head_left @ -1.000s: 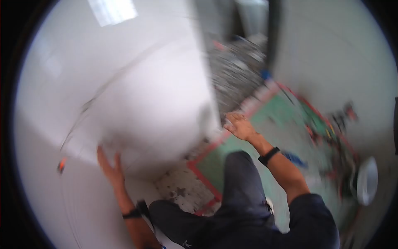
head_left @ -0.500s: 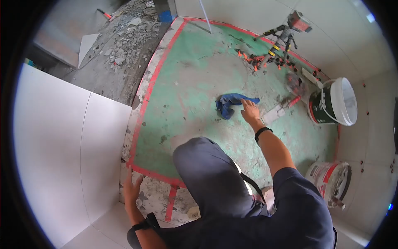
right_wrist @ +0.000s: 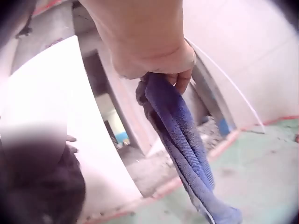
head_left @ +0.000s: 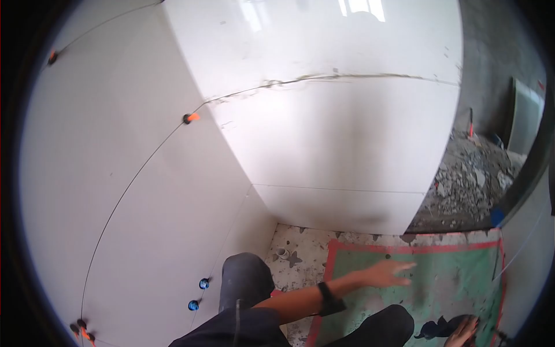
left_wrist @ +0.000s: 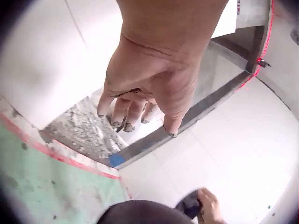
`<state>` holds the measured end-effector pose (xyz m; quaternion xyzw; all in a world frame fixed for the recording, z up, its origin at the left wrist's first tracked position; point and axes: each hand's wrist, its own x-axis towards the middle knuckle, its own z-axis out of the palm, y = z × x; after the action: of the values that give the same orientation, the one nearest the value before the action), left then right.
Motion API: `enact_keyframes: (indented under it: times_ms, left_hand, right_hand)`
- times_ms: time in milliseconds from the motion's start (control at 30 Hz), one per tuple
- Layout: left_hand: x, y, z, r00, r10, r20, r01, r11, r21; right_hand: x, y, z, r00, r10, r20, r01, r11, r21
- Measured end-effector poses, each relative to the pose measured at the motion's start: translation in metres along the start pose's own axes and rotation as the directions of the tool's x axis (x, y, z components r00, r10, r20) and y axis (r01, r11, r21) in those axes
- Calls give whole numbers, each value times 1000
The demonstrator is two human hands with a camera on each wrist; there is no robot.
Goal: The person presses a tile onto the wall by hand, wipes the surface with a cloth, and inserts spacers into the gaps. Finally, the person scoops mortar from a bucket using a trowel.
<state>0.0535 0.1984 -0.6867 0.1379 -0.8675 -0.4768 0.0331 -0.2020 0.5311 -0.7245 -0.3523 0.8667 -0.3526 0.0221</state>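
My left hand (head_left: 390,273) reaches across above the green floor (head_left: 364,254), its fingers extended and touching nothing. In the left wrist view the same hand (left_wrist: 152,79) hangs with spread fingers, their tips dirty. At the lower right of the head view my right hand (head_left: 461,333) grips a cloth (head_left: 440,328) that looks dark there. The right wrist view has the blue cloth (right_wrist: 180,135) hanging long and folded below the right hand (right_wrist: 152,46), its top end inside the grip. Most of the right fingers are hidden behind the palm.
Large white tiled walls (head_left: 347,133) stand ahead and at the left, with a cracked, marked joint. Orange-and-black clips (head_left: 188,118) and two blue round pieces (head_left: 204,283) sit on the left wall. Rubble (head_left: 471,173) lies beyond the wall's right edge; red tape (head_left: 376,247) borders the green floor.
The view has swung from the floor to the tiled walls. My right hand has taken hold of the blue cloth and lifted it. The left arm has moved out to the right, over the green floor.
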Motion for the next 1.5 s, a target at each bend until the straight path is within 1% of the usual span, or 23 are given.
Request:
enact_keyframes:
  times_ms: [33, 100, 167, 233, 300, 367, 433, 467, 533, 567, 633, 667, 733, 800, 833, 867, 967, 1033, 1067, 1233, 1333, 1400, 1500]
  left_hand:
    - [13, 21, 5, 997, 76, -5, -76, 996, -47]
    - [29, 54, 24, 984, 174, -24, -175, 981, -84]
    - [38, 75, 40, 913, 372, -164, -405, 868, -285]
    - [38, 83, 26, 934, 317, -162, -352, 889, -291]
    - [33, 82, -1, 953, 261, -155, -296, 909, -294]
    - [5, 75, -46, 850, 306, -428, -348, 937, -21]
    - [-27, 83, -86, 749, 374, -546, -450, 893, -6]
    - [-33, 83, -96, 690, 397, -605, -445, 892, 78]
    - [-55, 94, -121, 695, 370, -617, -394, 913, 103]
    - [-68, 99, -133, 706, 341, -621, -337, 933, 129]
    - [-95, 96, -158, 736, 353, -578, -176, 924, 340]
    - [-112, 86, -172, 762, 353, -543, -101, 893, 438]
    - [-134, 38, -199, 699, 237, -674, -67, 961, 269]
    - [-184, 17, -225, 713, -42, -700, 73, 997, 14]
    - [-203, -3, -232, 637, -101, -764, 18, 993, -117]
    - [-222, -24, -230, 559, -176, -810, -49, 968, -244]
    - [-295, -53, -216, 290, -365, -885, -62, 915, -398]
    - [-331, -70, -196, 165, -391, -905, 36, 920, -391]
    - [-348, -79, -188, 191, -550, -813, 106, 835, -540]
    - [-386, -61, -174, 207, -495, -844, 208, 865, -456]
    - [-392, -69, -175, 227, -494, -840, 360, 843, -399]
    - [-393, -72, -175, 227, -446, -866, 457, 834, -310]
    - [-399, -56, -175, 393, -573, -719, 467, 798, -381]
  right_hand:
    - [15, -34, -5, 981, -152, -121, 160, 985, 60]
    - [41, -123, -17, 972, -234, 3, 233, 968, 98]
    - [55, -196, -11, 886, -461, -60, 464, 872, 156]
    - [74, -227, -10, 838, -538, -93, 544, 838, 49]
    - [88, -254, -13, 905, -421, -52, 412, 843, 347]
    - [102, -249, 4, 897, -436, -78, 418, 775, 474]
    - [105, -250, 23, 936, -322, 140, 58, 535, 843]
    - [90, -274, 36, 951, -75, 301, -262, 328, 908]
    - [72, -288, 79, 726, -98, 680, -665, 150, 732]
    - [93, -207, 155, 592, -453, 667, -694, 135, 707]
    - [40, -293, 187, 666, -391, 635, -478, 430, 766]
    - [18, -349, 169, 621, -452, 641, -505, 395, 767]
    - [5, -400, 150, 575, -509, 641, -537, 356, 765]
    - [17, -423, 167, 520, -698, 493, -291, 399, 870]
    - [23, -441, 177, 525, -702, 480, -275, 394, 877]
    - [28, -462, 189, 585, -743, 324, -115, 319, 941]
    - [83, -519, 259, 677, -734, -55, -137, -199, 970]
    - [91, -611, 234, 709, -683, -176, -64, -310, 948]
    - [95, -658, 221, 720, -653, -235, -24, -363, 932]
    - [120, -776, 119, 856, -453, -248, 52, -402, 914]
    - [158, -781, 69, 890, -337, -308, 100, -514, 852]
    - [191, -766, 44, 871, -212, -442, 349, -365, 863]
    - [275, -734, 19, 765, -85, -639, 600, -270, 753]
